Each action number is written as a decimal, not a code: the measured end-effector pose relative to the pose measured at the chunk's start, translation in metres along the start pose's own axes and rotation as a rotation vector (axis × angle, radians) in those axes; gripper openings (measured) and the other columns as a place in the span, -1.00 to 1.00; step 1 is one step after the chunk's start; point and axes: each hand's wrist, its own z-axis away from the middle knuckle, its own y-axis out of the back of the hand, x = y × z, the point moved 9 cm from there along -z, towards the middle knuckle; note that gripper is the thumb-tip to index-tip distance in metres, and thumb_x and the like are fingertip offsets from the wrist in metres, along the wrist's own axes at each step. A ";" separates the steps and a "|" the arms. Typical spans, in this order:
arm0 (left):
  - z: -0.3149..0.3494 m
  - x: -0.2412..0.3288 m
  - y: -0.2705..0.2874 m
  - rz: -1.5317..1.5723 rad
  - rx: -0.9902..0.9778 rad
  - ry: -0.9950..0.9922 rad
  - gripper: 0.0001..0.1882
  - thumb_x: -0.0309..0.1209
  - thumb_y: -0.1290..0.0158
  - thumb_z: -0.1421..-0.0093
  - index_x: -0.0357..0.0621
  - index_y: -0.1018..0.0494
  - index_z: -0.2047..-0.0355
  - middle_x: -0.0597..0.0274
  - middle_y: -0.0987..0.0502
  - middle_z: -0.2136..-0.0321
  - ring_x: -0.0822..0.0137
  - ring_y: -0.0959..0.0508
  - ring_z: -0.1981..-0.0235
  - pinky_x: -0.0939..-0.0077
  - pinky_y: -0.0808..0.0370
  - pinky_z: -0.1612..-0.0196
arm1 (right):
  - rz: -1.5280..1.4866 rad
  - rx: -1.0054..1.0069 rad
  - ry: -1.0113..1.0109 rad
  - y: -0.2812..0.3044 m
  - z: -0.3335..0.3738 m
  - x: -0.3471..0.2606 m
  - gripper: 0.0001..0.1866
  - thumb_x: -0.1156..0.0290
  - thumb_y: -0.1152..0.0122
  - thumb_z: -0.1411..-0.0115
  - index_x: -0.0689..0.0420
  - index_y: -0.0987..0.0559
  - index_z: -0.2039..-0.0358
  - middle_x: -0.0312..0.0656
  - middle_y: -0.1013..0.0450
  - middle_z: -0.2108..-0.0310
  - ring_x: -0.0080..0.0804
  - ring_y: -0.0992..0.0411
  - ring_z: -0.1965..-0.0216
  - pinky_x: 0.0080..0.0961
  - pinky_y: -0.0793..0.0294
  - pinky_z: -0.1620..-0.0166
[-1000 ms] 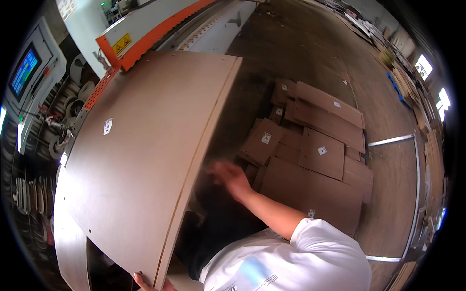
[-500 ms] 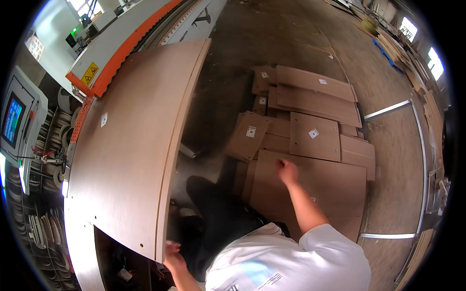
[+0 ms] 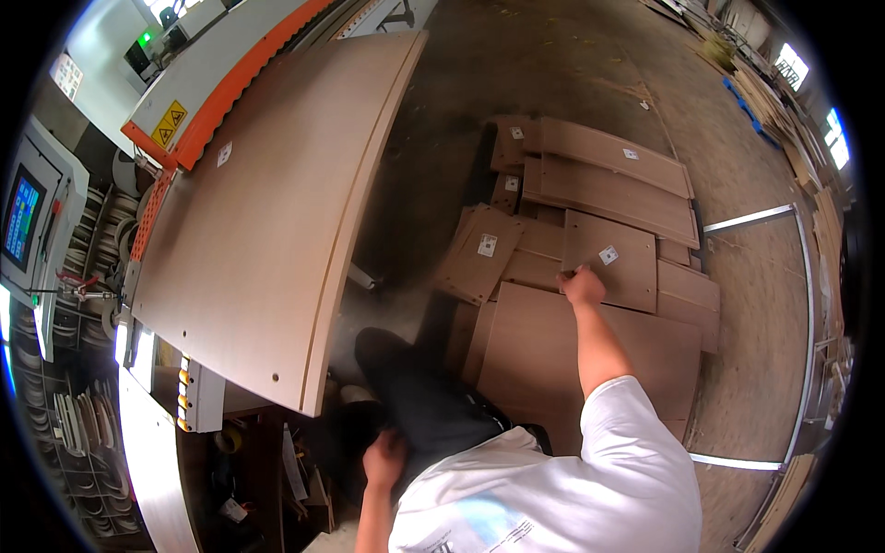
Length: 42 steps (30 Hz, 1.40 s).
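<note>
A long light-brown wooden panel (image 3: 267, 221) reaches out from the edge of the machine on my left. My left hand (image 3: 384, 458) hangs beside my dark trousers, apart from that panel's near end; its fingers are dark and hard to make out. My right hand (image 3: 584, 287) is closed, its fingers curled, and nothing shows in it. In the picture it overlaps the lower left corner of a small labelled panel (image 3: 627, 267) lying on the stack. Whether it touches this panel I cannot tell. A larger bare panel (image 3: 590, 350) lies below it.
The machine (image 3: 207, 97) has an orange edge and a warning sign. At far left are a control screen (image 3: 23, 217) and a rack of edging rolls (image 3: 83, 442). More labelled panels (image 3: 613, 157) lie stacked ahead. A metal frame (image 3: 807, 323) is on the floor at right.
The long panel has shifted forward along the machine. My left hand has come away from its near end toward my leg. My right hand has moved forward and right, over the small panel's corner.
</note>
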 end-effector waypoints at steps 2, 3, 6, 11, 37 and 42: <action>-0.002 -0.006 -0.001 0.007 -0.014 0.034 -0.69 -0.24 -0.20 -0.27 -0.03 -0.62 0.02 -0.09 -0.71 0.25 -0.15 -0.70 0.18 0.05 -0.63 0.13 | 0.056 0.006 -0.014 -0.001 -0.003 -0.005 -0.41 -0.21 -0.43 -0.08 0.03 -0.67 0.12 -0.17 -0.70 0.16 -0.14 -0.67 0.10 -0.16 -0.67 0.12; -0.003 -0.009 -0.002 -0.006 -0.020 0.035 -0.68 -0.23 -0.20 -0.27 -0.03 -0.62 0.01 -0.10 -0.70 0.25 -0.16 -0.70 0.17 0.04 -0.63 0.12 | 0.084 0.009 -0.023 -0.002 -0.004 -0.007 -0.39 -0.22 -0.43 -0.07 0.03 -0.67 0.11 -0.17 -0.70 0.16 -0.14 -0.68 0.09 -0.17 -0.67 0.11; -0.005 -0.009 -0.005 -0.052 -0.031 0.017 -0.66 -0.20 -0.18 -0.28 -0.03 -0.61 -0.01 -0.12 -0.70 0.25 -0.19 -0.69 0.17 0.00 -0.62 0.11 | 0.118 -0.021 -0.036 -0.004 -0.009 -0.012 -0.41 -0.19 -0.45 -0.06 -0.02 -0.67 0.06 -0.17 -0.70 0.13 -0.14 -0.67 0.05 -0.16 -0.66 0.06; -0.010 -0.007 -0.005 -0.051 -0.051 0.031 -0.64 -0.17 -0.16 -0.29 -0.04 -0.61 -0.02 -0.15 -0.69 0.23 -0.22 -0.68 0.16 -0.03 -0.62 0.10 | -0.044 -0.023 -0.114 -0.011 -0.017 0.000 -0.49 -0.15 -0.49 0.00 0.04 -0.71 0.27 -0.16 -0.71 0.19 -0.11 -0.67 0.10 -0.17 -0.65 0.10; -0.060 0.234 -0.123 1.385 -0.968 0.122 -0.34 -0.12 -0.10 -0.49 -0.30 -0.22 -0.39 -0.01 -0.51 -0.23 0.14 -0.57 -0.18 0.23 -0.55 -0.20 | -0.324 -0.162 0.725 0.096 0.264 -0.080 -0.61 0.09 -0.56 0.14 0.04 -0.67 0.36 -0.25 -0.55 0.64 -0.30 -0.58 0.58 -0.32 -0.55 0.45; -0.088 0.205 -0.157 1.219 -0.742 0.357 -0.57 -0.19 -0.25 -0.39 -0.20 -0.45 -0.09 0.11 -0.61 0.03 0.29 -0.62 0.10 0.27 -0.58 0.01 | -0.308 -0.232 0.646 0.073 0.275 -0.065 -0.55 -0.02 -0.57 0.06 0.03 -0.68 0.30 -0.22 -0.55 0.60 -0.23 -0.58 0.54 -0.27 -0.55 0.41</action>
